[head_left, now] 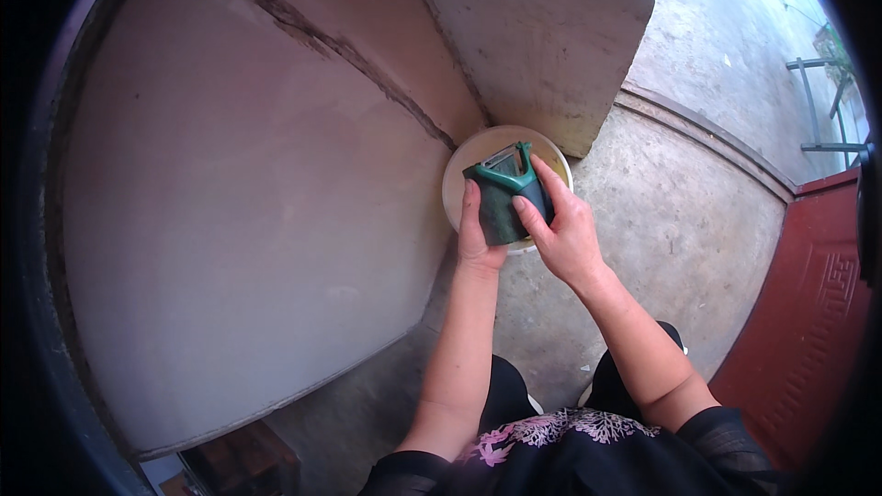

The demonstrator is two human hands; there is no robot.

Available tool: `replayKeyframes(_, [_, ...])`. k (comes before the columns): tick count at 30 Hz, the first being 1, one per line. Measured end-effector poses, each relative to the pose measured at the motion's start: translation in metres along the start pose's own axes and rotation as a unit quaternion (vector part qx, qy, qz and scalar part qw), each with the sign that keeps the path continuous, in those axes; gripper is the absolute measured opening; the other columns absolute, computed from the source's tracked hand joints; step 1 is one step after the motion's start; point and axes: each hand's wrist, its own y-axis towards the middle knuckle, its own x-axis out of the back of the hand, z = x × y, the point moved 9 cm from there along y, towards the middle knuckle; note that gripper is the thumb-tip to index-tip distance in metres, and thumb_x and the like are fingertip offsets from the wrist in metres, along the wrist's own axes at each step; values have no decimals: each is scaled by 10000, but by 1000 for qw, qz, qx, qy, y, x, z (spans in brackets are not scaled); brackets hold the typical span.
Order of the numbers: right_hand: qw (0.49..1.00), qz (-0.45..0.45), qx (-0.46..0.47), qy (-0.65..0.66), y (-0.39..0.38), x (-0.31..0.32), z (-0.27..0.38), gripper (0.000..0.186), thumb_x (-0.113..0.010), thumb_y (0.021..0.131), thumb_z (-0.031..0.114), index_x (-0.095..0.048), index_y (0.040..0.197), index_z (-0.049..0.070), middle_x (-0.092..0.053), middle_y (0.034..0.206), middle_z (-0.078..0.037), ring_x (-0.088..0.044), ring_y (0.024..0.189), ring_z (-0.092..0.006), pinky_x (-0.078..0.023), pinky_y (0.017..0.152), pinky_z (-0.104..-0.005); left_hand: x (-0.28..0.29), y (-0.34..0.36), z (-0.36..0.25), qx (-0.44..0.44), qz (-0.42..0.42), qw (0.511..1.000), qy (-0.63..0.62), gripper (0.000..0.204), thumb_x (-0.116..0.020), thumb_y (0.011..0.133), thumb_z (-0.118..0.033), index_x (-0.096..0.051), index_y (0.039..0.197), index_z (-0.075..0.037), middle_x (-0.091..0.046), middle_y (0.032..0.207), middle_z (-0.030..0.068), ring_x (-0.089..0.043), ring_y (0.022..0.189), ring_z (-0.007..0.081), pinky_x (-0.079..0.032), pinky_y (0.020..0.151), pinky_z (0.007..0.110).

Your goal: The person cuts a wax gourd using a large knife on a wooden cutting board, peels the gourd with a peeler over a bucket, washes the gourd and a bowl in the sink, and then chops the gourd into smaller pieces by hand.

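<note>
Concrete floor (661, 220), green jug (501, 197) btwn both grips, over white bucket (459, 170)

Sandal (503, 195): dark green, lighter green strap. Bucket (457, 176): cream. Wall (239, 220): pale pink-grey, dark crack. Floor (661, 220): grey concrete. Door (808, 303): red, embossed pattern. Top (588, 445): black, pink floral print.

Both hands wrapped around a dark green jug (501, 197), left hand (478, 234) under its side, right hand (562, 234) gripping from the right. Held just above a pale round bucket (459, 174) on the concrete floor (661, 220), beside a grey wall (257, 220).
</note>
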Motion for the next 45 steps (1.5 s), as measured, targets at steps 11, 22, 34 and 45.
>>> replayKeyframes(11, [997, 3, 7, -77, 2, -8, -4, 545, -590, 845, 254, -420, 1289, -12, -605, 994, -227, -602, 898, -367, -487, 754, -412, 1, 6, -1, -21, -27, 999, -13, 481, -568, 856, -457, -524, 1154, -81, -577, 1118, 76, -556, 1024, 212, -474, 884, 370])
replayKeyframes(22, [993, 62, -46, -86, -3, -21, -16, 532, -588, 842, 276, -444, 1268, -7, -619, 898, -233, -609, 827, -386, -492, 708, -425, 17, 17, -5, -22, -63, 997, -34, 487, -581, 845, -459, -531, 1139, -74, -601, 1057, 90, -580, 978, 229, -487, 853, 392])
replayKeyframes(34, [976, 151, -133, -86, -14, -14, -38, 487, -566, 857, 296, -484, 1228, -8, -623, 859, -252, -608, 817, -400, -485, 722, -445, 47, 35, 17, -2, -106, 993, -59, 532, -631, 789, -500, -550, 1078, -60, -598, 941, 118, -576, 875, 259, -488, 784, 419])
replayKeyframes(45, [965, 201, -159, -48, -22, -7, -39, 472, -544, 873, 297, -492, 1211, -29, -627, 874, -251, -608, 854, -387, -480, 750, -430, 68, 39, 17, -10, -167, 985, -46, 525, -552, 818, -543, -557, 1052, -73, -598, 913, 117, -578, 860, 264, -482, 778, 423])
